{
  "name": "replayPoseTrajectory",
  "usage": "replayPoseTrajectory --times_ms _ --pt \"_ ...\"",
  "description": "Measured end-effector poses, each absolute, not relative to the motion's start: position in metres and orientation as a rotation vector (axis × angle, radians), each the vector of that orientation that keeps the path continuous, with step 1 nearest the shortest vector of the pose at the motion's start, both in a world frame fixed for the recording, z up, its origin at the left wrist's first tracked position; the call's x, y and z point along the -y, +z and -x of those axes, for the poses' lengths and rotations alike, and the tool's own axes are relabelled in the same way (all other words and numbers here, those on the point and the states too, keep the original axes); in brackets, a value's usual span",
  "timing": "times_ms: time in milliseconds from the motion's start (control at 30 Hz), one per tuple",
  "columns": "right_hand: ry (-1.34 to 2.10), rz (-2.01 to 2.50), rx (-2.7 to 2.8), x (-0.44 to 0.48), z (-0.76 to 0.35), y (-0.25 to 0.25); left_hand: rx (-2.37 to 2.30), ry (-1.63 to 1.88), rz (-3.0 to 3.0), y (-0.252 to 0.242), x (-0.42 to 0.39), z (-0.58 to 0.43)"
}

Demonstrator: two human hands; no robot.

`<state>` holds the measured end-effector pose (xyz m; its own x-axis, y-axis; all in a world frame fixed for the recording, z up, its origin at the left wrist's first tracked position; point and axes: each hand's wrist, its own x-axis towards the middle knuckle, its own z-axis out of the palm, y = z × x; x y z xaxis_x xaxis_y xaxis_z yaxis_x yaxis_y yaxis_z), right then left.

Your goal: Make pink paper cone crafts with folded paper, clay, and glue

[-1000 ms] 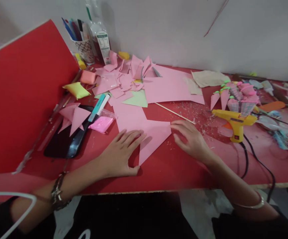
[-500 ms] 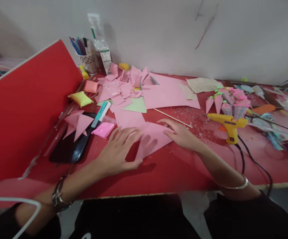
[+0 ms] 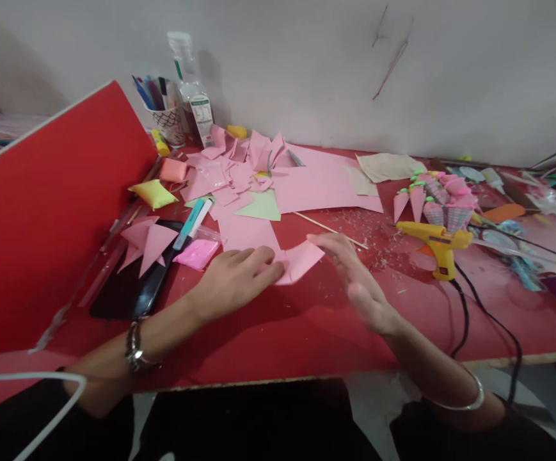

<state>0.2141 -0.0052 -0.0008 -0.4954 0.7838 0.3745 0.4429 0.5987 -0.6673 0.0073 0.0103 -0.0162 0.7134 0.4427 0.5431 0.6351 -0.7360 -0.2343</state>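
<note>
A small pink paper piece (image 3: 301, 261), bent up along a crease, sits between my two hands over the table's middle. My left hand (image 3: 234, 282) is closed on its left end, with fingers and thumb together. My right hand (image 3: 354, 282) is open, its fingers stretched out and the fingertips at the paper's upper right edge; whether they touch it I cannot tell. Beyond the hands lies a larger pink sheet (image 3: 249, 232). Near my left hand are a shiny pink packet (image 3: 198, 254) and a teal and white cutter (image 3: 192, 224).
A yellow glue gun (image 3: 438, 243) with a black cord stands at right, before several small pink cones (image 3: 445, 195). A thin stick (image 3: 330, 229) lies behind my hands. At left are a phone (image 3: 128, 291), a red board (image 3: 57, 224), a pen cup (image 3: 167, 125) and a bottle (image 3: 196, 96).
The pink paper piece has gone from lying flat to being bent upward. My left hand has closed on its left end, and my right hand has turned with its fingers straighter.
</note>
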Motion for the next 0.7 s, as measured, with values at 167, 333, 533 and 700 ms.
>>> replayPoseTrajectory --times_ms 167,333,533,700 --pt "0.014 0.875 2.601 0.007 -0.218 -0.001 0.573 -0.838 2.493 -0.022 -0.014 0.0" --pt "-0.131 0.758 2.813 0.01 -0.217 -0.009 0.683 -0.75 2.55 -0.032 -0.016 -0.001" --pt "-0.293 0.619 2.807 0.015 -0.213 -0.029 0.681 -0.437 2.918 -0.039 -0.011 -0.001" --pt "-0.168 0.658 2.774 0.018 -0.203 -0.037 0.717 -0.374 2.975 -0.041 0.004 0.0"
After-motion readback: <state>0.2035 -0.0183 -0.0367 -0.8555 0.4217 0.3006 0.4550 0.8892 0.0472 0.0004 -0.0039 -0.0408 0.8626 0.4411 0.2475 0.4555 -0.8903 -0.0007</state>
